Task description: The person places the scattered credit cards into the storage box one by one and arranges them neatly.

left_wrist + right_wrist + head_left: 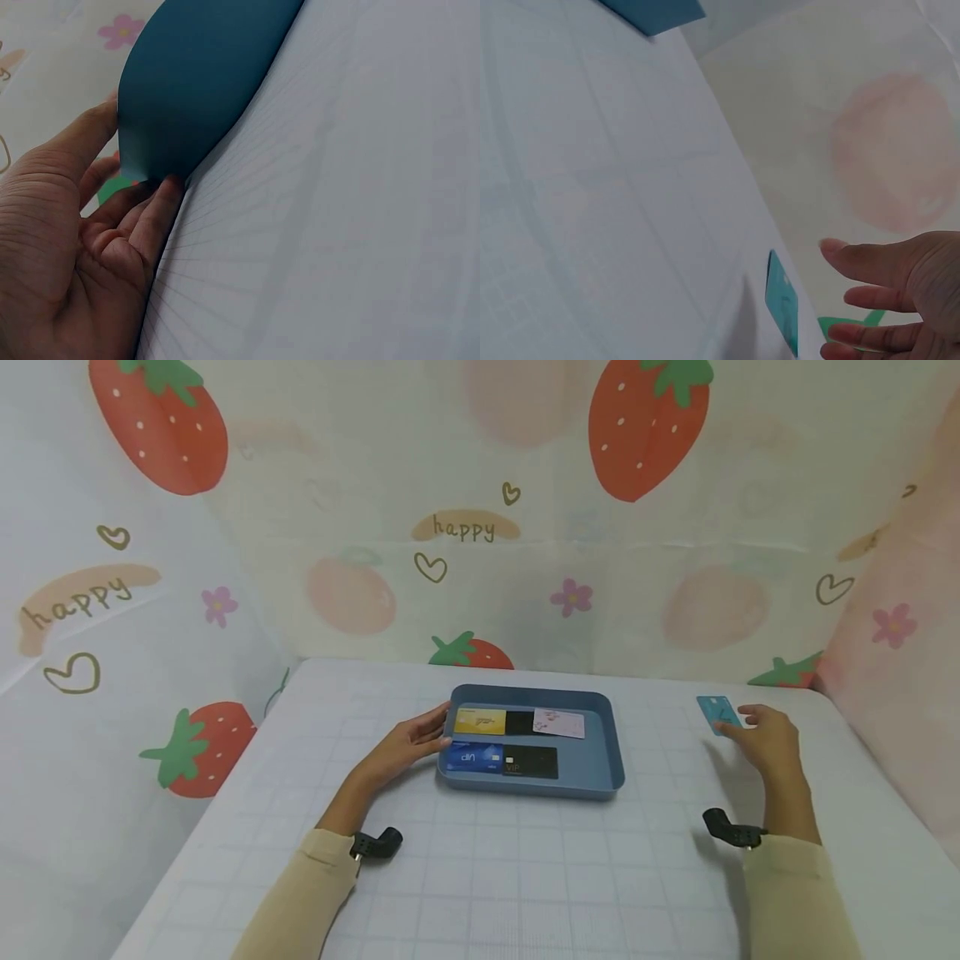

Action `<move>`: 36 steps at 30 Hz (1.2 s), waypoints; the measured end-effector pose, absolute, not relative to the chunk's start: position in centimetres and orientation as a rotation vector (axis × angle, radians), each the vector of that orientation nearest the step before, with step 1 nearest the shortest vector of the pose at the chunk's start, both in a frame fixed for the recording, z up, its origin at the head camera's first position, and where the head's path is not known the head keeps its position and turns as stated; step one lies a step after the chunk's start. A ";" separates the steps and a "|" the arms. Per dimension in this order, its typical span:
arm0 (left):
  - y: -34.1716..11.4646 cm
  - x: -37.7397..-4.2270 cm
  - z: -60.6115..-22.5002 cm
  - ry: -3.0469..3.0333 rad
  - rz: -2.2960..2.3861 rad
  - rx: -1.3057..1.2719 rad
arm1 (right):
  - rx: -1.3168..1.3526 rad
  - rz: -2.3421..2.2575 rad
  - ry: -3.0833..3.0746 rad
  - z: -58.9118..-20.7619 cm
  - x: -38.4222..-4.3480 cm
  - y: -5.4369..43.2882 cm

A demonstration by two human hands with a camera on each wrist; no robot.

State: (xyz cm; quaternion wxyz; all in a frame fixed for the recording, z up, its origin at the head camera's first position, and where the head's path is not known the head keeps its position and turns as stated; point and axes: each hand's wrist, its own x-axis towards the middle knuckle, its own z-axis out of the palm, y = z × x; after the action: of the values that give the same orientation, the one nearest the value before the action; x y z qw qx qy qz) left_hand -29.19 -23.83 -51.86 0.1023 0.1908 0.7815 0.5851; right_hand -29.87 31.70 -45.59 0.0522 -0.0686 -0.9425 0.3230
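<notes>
A blue-grey tray (592,799) sits on the table with several cards in it. My left hand (408,745) holds its left end; in the left wrist view, some fingers (154,221) meet the bottom corner while the thumb reaches the rim. A teal card (716,714) lies on the table right of the tray. Over its right edge hovers my right hand (768,743), thumb and fingers spread. The right wrist view shows a gap between that hand (900,296) and the card (781,304).
Inside the tray, a yellow card (480,722) and a pale pink card (558,723) overlap a black one in the upper row. A blue card (474,758) and a black VIP card (531,762) form the lower row. A strawberry-print sheet (570,552) hangs behind the table.
</notes>
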 end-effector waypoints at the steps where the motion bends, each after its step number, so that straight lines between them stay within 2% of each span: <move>1: -23.8 -29.2 -51.9 2.308 1.728 0.566 | -0.215 0.973 -2.872 -45.6 -29.9 31.7; 13: -23.9 -29.5 -51.9 2.283 1.736 0.603 | -0.263 0.918 -3.025 -45.6 -31.0 32.7; 28: -23.9 -29.5 -52.1 2.263 1.758 0.594 | -0.499 0.947 -3.081 -45.8 -32.0 32.4; 36: -23.9 -29.3 -52.2 2.262 1.772 0.598 | -0.514 0.787 -3.155 -45.3 -32.2 31.9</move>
State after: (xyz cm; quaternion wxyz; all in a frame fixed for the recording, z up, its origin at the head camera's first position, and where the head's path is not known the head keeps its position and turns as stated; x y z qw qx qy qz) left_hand -29.33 -23.87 -52.17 0.1032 0.2028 0.7666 0.6005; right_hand -32.20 31.91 -45.26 -0.0749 -0.1556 -0.9557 0.2383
